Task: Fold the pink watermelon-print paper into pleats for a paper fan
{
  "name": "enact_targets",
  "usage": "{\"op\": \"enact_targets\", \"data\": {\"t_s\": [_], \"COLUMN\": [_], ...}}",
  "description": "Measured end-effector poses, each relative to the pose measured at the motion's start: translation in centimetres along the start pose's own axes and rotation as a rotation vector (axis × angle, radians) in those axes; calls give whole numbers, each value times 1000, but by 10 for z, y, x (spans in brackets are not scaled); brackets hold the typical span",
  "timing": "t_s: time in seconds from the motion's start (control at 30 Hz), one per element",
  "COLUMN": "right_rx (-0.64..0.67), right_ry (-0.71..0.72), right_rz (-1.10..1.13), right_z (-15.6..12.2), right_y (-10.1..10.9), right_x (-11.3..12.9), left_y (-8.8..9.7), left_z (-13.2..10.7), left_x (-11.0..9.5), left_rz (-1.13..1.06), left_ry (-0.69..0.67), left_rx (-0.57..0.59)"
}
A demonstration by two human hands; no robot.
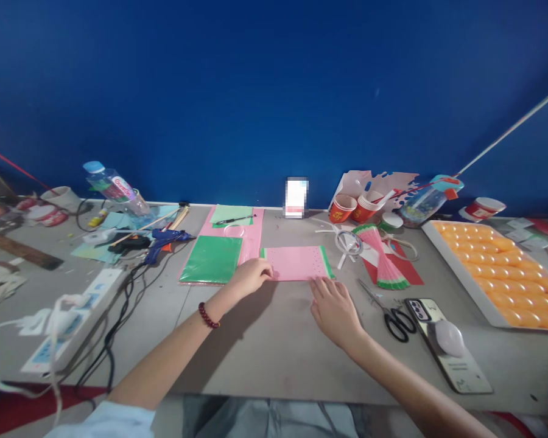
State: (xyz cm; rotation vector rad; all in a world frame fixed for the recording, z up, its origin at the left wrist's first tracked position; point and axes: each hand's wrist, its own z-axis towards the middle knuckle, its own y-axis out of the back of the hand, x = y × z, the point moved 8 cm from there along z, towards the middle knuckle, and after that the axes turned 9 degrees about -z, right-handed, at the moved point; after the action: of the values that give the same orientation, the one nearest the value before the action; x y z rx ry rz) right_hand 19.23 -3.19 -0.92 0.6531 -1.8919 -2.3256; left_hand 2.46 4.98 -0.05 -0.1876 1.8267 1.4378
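Note:
A pink paper sheet [298, 262] with green side strips and small dark dots lies flat on the grey table [265, 340]. My left hand [250, 277], a bead bracelet on its wrist, is curled on the sheet's near left corner and pinches its edge. My right hand [334, 307] lies flat and open just in front of the sheet, its fingertips touching the near right edge.
A green sheet [212, 258] on pink paper lies to the left, with a blue glue gun [164, 238], cables and a power strip [73, 322]. To the right lie a folded watermelon-style paper fan [383, 261], scissors [393, 313], a phone [447, 350], red cups [354, 208] and an orange tray [506, 267].

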Motion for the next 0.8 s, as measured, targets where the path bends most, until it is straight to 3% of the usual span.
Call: {"op": "enact_targets", "data": {"t_s": [0.4, 0.8], "right_rx": [-7, 12], "right_ry": [-17, -17], "right_rz": [-11, -21], "right_z": [-1, -1], "right_y": [1, -1], "right_x": [4, 5], "left_y": [-3, 3], "left_z": [2, -3], "left_x": [7, -17], "left_rz": [-36, 181], "left_ry": [29, -16], "left_rx": [20, 45]}}
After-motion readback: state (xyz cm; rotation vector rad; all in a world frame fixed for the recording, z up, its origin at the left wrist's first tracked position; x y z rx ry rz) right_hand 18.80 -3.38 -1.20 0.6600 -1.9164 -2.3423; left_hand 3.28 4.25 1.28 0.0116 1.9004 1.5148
